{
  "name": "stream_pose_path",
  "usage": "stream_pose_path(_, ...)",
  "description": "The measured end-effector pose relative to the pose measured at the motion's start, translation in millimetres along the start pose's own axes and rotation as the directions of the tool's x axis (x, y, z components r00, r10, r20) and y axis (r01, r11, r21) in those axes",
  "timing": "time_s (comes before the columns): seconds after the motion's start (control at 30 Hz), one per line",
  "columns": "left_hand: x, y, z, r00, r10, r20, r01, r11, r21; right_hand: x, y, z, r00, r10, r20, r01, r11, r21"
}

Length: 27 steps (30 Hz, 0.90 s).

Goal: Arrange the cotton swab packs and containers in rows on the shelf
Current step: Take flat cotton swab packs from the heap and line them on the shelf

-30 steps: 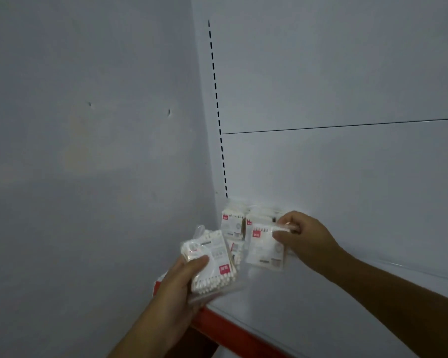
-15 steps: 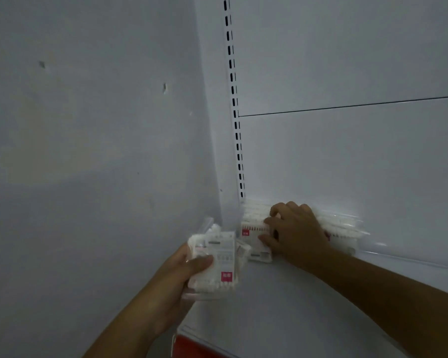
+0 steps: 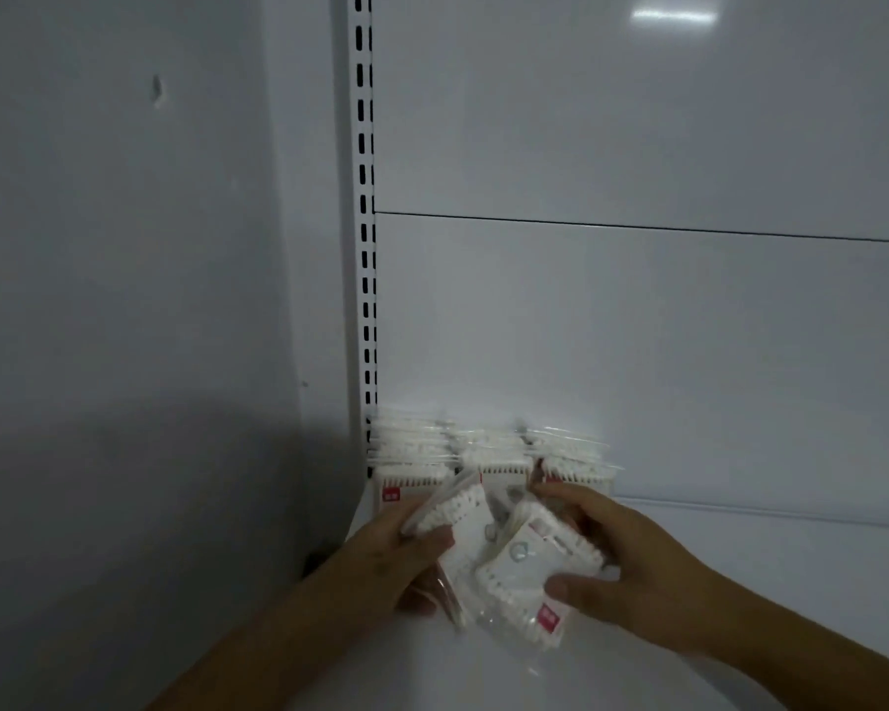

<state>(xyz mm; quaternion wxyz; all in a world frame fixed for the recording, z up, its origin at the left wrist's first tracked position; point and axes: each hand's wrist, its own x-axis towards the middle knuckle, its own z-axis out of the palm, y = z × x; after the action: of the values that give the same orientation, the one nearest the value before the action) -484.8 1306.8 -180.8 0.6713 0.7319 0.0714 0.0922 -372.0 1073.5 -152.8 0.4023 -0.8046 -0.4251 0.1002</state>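
two-handed hold, we record: left hand (image 3: pixel 391 556) curls round left pack (image 3: pixel 463 526), right hand (image 3: pixel 632 572) pinches right pack (image 3: pixel 529 567); rows (image 3: pixel 488 451) behind blurred, bases hidden by hands.

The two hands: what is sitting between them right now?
In the head view, loose cotton swab packs fill the gap; the left hand and the right hand both grip them.

White, glossy, flat shelf board (image 3: pixel 740 582) filled the lower right of frame. Clear plastic packs of white cotton swabs (image 3: pixel 494 456), red-labelled, stood on it in three side-by-side rows at lower centre, in its rear left corner. Pack count not legible.
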Motion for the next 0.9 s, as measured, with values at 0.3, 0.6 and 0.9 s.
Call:
stream_pose_path(0.3,-0.6,-16.0,-3.7,1.000,0.019,-0.005,-0.019,0.995,-0.100,2.3,34.8,-4.9,0.969,0.239,0.070,-0.231,0.761,0.606)
stream_pose_path(0.6,-8.4,-14.9,-9.5,0.994,0.054,0.093,-0.056,0.998,0.023,6.6,46.6,-24.3,0.977,0.041,0.209,-0.188,0.631,0.752)
stream_pose_path(0.9,-16.2,9.8,5.7,0.989,0.144,0.015,-0.142,0.951,0.276,0.7,28.0,-28.6,0.981,0.137,-0.135,0.012,0.656,0.755)
